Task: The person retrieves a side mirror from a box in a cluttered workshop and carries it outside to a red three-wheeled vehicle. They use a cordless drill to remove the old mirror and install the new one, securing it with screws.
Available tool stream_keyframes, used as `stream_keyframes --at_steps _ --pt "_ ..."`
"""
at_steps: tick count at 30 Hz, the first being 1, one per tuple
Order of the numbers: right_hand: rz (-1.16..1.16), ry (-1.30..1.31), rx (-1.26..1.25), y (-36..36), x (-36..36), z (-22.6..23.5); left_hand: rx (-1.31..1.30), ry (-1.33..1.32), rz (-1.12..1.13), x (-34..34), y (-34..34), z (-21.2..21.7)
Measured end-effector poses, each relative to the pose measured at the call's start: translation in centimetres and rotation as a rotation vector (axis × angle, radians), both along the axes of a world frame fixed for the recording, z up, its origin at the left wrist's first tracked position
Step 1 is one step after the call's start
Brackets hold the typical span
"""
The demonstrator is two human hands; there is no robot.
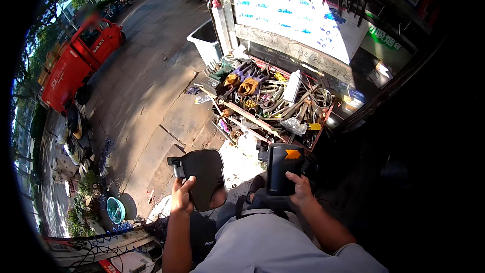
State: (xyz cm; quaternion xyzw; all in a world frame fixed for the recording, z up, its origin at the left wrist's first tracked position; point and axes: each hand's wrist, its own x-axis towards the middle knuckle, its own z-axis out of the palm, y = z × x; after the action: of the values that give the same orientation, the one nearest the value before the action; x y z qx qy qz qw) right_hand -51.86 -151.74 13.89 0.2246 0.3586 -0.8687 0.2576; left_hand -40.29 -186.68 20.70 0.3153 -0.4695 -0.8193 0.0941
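Note:
My left hand (182, 197) grips a black side mirror (203, 174) by its lower left edge, thumb over the front. Its dark glass faces up at me, and a short mounting arm sticks out at its upper left. In my right hand (302, 190) is a second black side mirror (281, 179), held at its right edge with the thumb on top. This one shows a smooth dark surface with an orange arrow-shaped mark. Its mount juts out at the upper left. The two mirrors hang side by side before my body, apart from each other. Fingers underneath are hidden.
Ahead stands a tool cart (247, 114) heaped with wrenches, work gloves (247, 85) and a white bottle (292, 87). Behind it is a white bin (206, 45). A red three-wheeled vehicle (76, 65) stands on the paving at left. A teal basin (115, 210) lies lower left.

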Motion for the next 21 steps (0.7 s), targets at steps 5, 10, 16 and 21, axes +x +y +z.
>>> stream_keyframes --at_steps 5,10,16,21 --pt "-0.271 0.08 0.09 -0.1 -2.6 -0.4 0.079 -0.094 -0.234 -14.6 -1.6 -3.0" --pt "-0.508 0.1 0.151 -0.4 -2.2 2.5 0.153 -0.075 -0.465 -25.1 -1.3 -5.8" --pt "-0.739 0.067 0.334 -2.6 1.2 4.3 0.264 -0.102 -0.678 -31.1 1.4 -8.1" --pt "-0.767 0.064 0.353 -6.6 0.9 6.1 0.38 -0.105 -0.645 -33.1 -1.7 -11.3"
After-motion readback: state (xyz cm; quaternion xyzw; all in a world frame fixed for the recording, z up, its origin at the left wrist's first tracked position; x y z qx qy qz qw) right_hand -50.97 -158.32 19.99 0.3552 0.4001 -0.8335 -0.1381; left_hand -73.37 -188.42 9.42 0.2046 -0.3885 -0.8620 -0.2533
